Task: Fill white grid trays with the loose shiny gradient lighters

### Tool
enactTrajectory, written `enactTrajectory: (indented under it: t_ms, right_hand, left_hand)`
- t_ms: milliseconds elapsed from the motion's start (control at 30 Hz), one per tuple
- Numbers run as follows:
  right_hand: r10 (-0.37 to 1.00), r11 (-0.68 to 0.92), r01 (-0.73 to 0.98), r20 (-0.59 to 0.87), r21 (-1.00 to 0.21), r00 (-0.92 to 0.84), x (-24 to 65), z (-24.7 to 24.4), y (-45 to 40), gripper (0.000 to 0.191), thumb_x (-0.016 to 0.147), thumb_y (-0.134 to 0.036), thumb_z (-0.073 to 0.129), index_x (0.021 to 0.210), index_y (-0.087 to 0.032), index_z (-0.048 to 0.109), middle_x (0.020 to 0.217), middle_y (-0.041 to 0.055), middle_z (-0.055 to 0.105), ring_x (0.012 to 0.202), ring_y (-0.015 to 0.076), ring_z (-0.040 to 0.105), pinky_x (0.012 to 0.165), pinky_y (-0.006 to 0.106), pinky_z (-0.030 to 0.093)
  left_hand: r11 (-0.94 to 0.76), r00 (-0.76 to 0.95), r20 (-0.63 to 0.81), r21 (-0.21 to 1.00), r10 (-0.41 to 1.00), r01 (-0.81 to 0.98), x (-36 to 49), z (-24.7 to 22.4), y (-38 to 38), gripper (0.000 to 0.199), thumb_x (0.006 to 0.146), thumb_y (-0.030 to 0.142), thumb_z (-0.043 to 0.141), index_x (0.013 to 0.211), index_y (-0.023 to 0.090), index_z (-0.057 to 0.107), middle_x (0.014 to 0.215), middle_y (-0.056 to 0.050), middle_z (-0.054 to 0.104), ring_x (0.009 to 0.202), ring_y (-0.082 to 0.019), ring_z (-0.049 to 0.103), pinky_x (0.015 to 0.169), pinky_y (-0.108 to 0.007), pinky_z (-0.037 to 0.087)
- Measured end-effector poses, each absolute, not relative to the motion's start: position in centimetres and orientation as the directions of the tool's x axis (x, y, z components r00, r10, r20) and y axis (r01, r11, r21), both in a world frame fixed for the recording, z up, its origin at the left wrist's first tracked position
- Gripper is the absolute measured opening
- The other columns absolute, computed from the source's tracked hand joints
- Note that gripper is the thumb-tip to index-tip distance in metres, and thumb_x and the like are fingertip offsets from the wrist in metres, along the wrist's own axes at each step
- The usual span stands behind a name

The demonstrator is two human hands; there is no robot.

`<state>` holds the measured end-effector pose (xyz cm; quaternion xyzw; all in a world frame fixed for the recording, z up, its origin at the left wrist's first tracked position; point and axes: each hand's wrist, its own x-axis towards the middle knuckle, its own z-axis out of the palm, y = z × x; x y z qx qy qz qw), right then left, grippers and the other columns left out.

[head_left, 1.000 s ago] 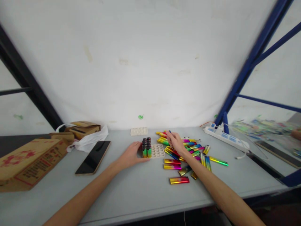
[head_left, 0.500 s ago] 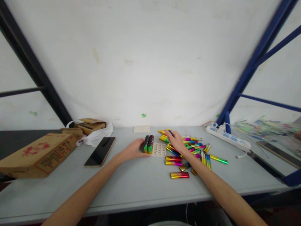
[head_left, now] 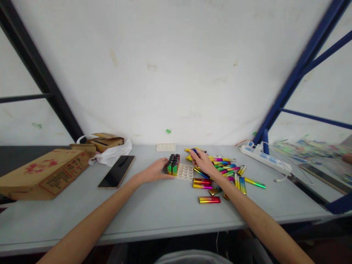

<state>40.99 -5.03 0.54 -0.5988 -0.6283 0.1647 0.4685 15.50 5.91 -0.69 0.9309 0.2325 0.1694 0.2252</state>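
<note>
Toward the middle of the table lies a white tray (head_left: 186,171) with rows of round holes. Several shiny lighters (head_left: 173,165) with black tops stand upright in its left part. My left hand (head_left: 156,171) is closed around that left end, thumb at the front and fingers behind. To the right of the tray, my right hand (head_left: 204,162) pinches a lighter (head_left: 194,150) whose dark blue end shows past the fingers; the rest of it is hidden. Beneath and beside this hand spreads a loose pile of colourful metallic lighters (head_left: 231,172). A single red and yellow lighter (head_left: 209,200) lies closer to the front.
A second white holed tray (head_left: 166,147) is by the wall. At left are a phone (head_left: 117,171), a white plastic bag (head_left: 112,154) and cardboard boxes (head_left: 46,172). A power strip (head_left: 265,158) with cables is at right, and another person's hand (head_left: 348,158) shows at the right edge.
My right hand has shifted slightly left toward the tray, the lighter still in its fingers. My left hand stays at the tray's end. The whole view has shifted a little.
</note>
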Motion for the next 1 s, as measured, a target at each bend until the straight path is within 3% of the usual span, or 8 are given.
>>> enactTrajectory:
  t_ms: [100, 200, 333, 567, 767, 1000]
  right_hand:
    - [0.887, 0.332, 0.693, 0.462, -0.64, 0.002, 40.5, 0.5, -5.1, 0.046, 0.104, -0.057, 0.038, 0.084, -0.021, 0.059, 0.086, 0.0054, 0.063, 0.083, 0.0197, 0.058, 0.077, 0.031, 0.047]
    - [0.843, 0.385, 0.794, 0.529, -0.471, -0.095, 40.0, 0.4, -5.0, 0.045, 0.105, -0.052, 0.04, 0.077, -0.021, 0.055, 0.083, 0.0061, 0.061, 0.084, 0.0207, 0.057, 0.082, 0.033, 0.044]
    - [0.876, 0.306, 0.818, 0.48, -0.488, -0.042, 39.8, 0.2, -4.7, 0.042, 0.107, -0.047, 0.042, 0.075, -0.022, 0.052, 0.07, 0.0027, 0.061, 0.069, 0.0186, 0.057, 0.073, 0.031, 0.041]
    - [0.893, 0.375, 0.831, 0.402, -0.411, -0.204, 40.3, -0.4, -4.2, 0.022, 0.104, -0.035, 0.05, 0.088, -0.02, 0.053, 0.08, 0.0037, 0.065, 0.071, 0.0186, 0.057, 0.066, 0.029, 0.039]
    - [0.892, 0.398, 0.815, 0.385, -0.421, -0.237, 40.8, -0.1, -4.1, 0.022, 0.101, -0.037, 0.059, 0.087, -0.02, 0.057, 0.08, 0.0035, 0.066, 0.07, 0.018, 0.057, 0.066, 0.029, 0.041]
    - [0.912, 0.306, 0.918, 0.354, -0.251, -0.207, 39.5, -0.6, -3.8, 0.013, 0.096, -0.027, 0.067, 0.089, -0.017, 0.062, 0.085, 0.0074, 0.066, 0.077, 0.0204, 0.059, 0.071, 0.031, 0.043]
  left_hand:
    - [-0.782, 0.836, 0.197, 0.512, 0.511, 0.357, 15.5, -0.5, 5.8, 0.067, 0.071, 0.062, 0.079, 0.119, 0.017, 0.067, 0.122, -0.015, 0.069, 0.114, -0.034, 0.064, 0.104, -0.043, 0.051]
    - [-0.785, 0.844, 0.182, 0.505, 0.505, 0.36, 15.6, -0.3, 5.7, 0.068, 0.073, 0.062, 0.078, 0.121, 0.016, 0.065, 0.124, -0.014, 0.069, 0.114, -0.033, 0.064, 0.105, -0.044, 0.05]
    - [-0.8, 0.85, 0.17, 0.468, 0.499, 0.376, 15.6, -0.4, 5.7, 0.067, 0.075, 0.064, 0.076, 0.12, 0.015, 0.064, 0.124, -0.014, 0.069, 0.113, -0.033, 0.064, 0.104, -0.043, 0.05]
    - [-0.816, 0.846, 0.205, 0.448, 0.492, 0.366, 15.6, -0.6, 5.7, 0.067, 0.074, 0.067, 0.074, 0.118, 0.017, 0.065, 0.12, -0.012, 0.07, 0.111, -0.033, 0.065, 0.101, -0.041, 0.052]
    - [-0.803, 0.829, 0.228, 0.471, 0.511, 0.366, 15.5, -0.3, 5.4, 0.062, 0.072, 0.066, 0.076, 0.113, 0.02, 0.067, 0.117, -0.009, 0.072, 0.108, -0.032, 0.065, 0.1, -0.04, 0.052]
    - [-0.811, 0.832, 0.23, 0.458, 0.504, 0.365, 15.5, -0.4, 5.6, 0.064, 0.071, 0.065, 0.077, 0.114, 0.018, 0.066, 0.118, -0.012, 0.071, 0.11, -0.033, 0.066, 0.101, -0.042, 0.052]
